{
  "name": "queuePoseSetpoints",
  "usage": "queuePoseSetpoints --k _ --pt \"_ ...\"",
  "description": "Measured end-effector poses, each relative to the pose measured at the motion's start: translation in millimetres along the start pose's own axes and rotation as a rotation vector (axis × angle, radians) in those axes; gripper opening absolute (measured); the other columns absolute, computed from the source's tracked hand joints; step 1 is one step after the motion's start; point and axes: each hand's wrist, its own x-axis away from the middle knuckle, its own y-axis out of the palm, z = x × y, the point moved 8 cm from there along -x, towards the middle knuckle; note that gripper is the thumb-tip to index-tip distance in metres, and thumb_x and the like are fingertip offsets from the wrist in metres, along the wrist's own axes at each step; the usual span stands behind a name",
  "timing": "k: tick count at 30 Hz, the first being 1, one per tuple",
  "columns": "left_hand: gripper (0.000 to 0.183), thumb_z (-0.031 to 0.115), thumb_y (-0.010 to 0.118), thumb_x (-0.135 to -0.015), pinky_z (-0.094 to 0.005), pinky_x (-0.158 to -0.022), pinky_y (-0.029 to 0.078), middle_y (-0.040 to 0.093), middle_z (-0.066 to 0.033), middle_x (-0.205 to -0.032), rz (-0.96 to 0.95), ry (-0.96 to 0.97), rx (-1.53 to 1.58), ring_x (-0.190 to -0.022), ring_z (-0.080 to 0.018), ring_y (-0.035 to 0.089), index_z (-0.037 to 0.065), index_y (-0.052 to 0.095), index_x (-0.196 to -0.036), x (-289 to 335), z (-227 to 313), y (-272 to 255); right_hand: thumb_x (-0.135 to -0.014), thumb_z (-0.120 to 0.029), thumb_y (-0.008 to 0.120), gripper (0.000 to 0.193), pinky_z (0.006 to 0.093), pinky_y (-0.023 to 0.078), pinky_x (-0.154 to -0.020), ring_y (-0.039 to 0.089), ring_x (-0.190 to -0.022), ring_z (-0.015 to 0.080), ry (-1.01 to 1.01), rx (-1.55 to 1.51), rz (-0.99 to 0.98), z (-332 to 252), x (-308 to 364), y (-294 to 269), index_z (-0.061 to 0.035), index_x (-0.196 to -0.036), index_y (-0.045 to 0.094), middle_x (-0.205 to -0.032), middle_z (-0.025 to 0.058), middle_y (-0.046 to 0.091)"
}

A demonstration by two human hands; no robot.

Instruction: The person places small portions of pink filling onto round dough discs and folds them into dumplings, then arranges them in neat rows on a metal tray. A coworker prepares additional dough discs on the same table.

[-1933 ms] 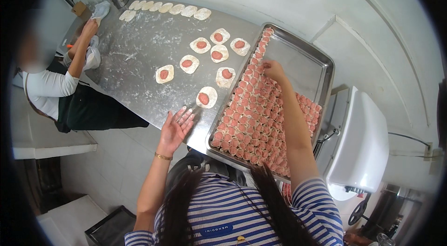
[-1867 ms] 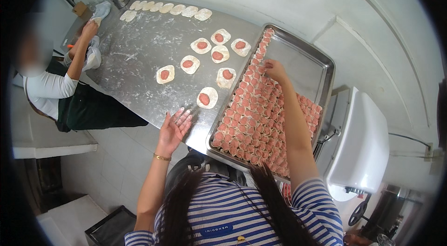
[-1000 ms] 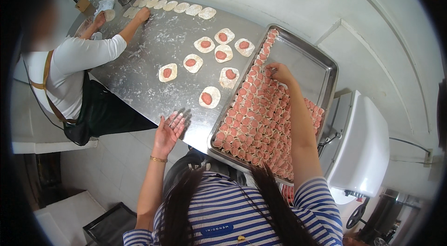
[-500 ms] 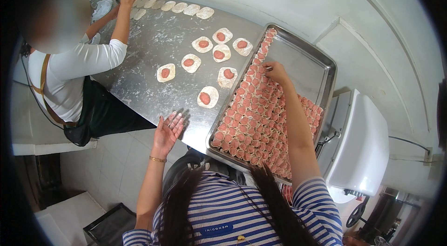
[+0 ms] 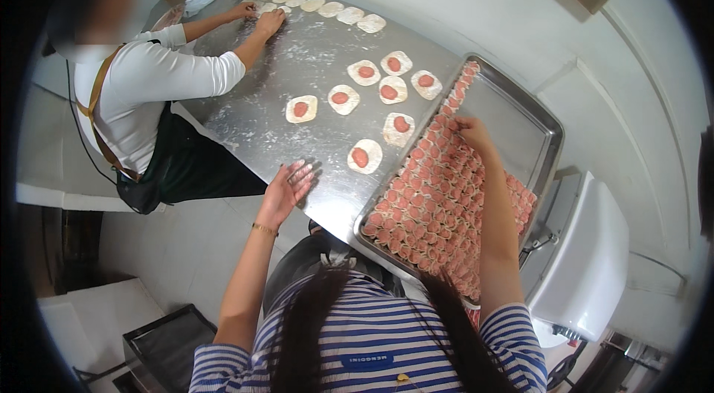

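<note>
My right hand (image 5: pixel 476 139) reaches over the metal tray (image 5: pixel 523 99), its fingers pinched together at the edge of the packed rows of open-topped dumplings (image 5: pixel 428 203) with pink filling. What the fingertips hold is hidden by the hand. Off the near edge of the steel table hovers my left hand (image 5: pixel 286 192), open and palm up, with white flour on its fingers. Nearest to it lies a round dough wrapper (image 5: pixel 374 159) with a lump of pink filling. Several more filled wrappers (image 5: pixel 343 107) are spread between the hands and the table's middle.
At the left, a co-worker in a white top and dark apron (image 5: pixel 195 162) works at the floured steel table (image 5: pixel 256 95). Plain wrappers (image 5: pixel 312 5) line its far edge. A white machine (image 5: pixel 587 259) stands right of the tray; a black crate (image 5: pixel 169 345) is at lower left.
The view has shifted, so the table and tray appear farther right. The co-worker's raised hand has come down onto the wrappers. My hands keep about the same places, the right one still at the dumpling rows.
</note>
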Motion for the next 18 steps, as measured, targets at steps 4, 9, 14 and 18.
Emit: queuePoseSetpoints --k 4,9,14,18 --pt "0.031 0.024 0.055 -0.089 -0.0327 -0.082 0.049 0.064 -0.0141 -0.098 0.281 0.37 -0.866 -0.096 -0.0258 0.061 0.0 0.058 -0.108 -67.3 61.6 -52.6 -0.074 0.007 0.045 0.043 0.0278 0.047 -0.074 0.059 -0.081 0.0137 -0.129 -0.069 0.332 -0.2 6.3 -31.5 -0.0002 -0.114 0.061 -0.098 0.0083 0.067" --pt "0.027 0.016 0.066 -0.078 -0.0408 -0.077 0.047 0.064 -0.0191 -0.089 0.592 0.83 -1.511 -0.087 -0.0329 0.06 -0.002 0.063 -0.097 -108.9 118.9 -25.0 -0.077 0.006 0.048 0.038 0.0246 0.046 -0.077 0.059 -0.087 0.0118 -0.125 -0.288 0.702 -27.8 60.1 -48.8 -0.0023 -0.112 0.061 -0.108 0.0069 0.064" --pt "0.02 0.012 0.066 -0.074 -0.0413 -0.076 0.047 0.064 -0.0196 -0.086 0.501 0.678 -1.393 -0.085 -0.0332 0.06 -0.002 0.064 -0.089 -143.1 124.2 -29.1 -0.075 0.011 0.046 0.035 0.024 0.045 -0.076 0.056 -0.085 0.0098 -0.159 -0.27 0.589 -96.0 91.0 56.4 -0.0031 -0.102 0.064 -0.094 0.0021 0.061" --pt "0.016 0.011 0.066 -0.075 -0.0412 -0.073 0.047 0.062 -0.0185 -0.084 0.403 0.768 -1.382 -0.083 -0.0342 0.059 -0.001 0.063 -0.085 -140.6 132.1 -21.1 -0.075 0.013 0.045 0.034 0.0233 0.045 -0.077 0.058 -0.09 0.0121 -0.288 -0.267 0.36 -144.1 85.3 158.2 -0.0006 -0.1 0.062 -0.096 0.0026 0.06"
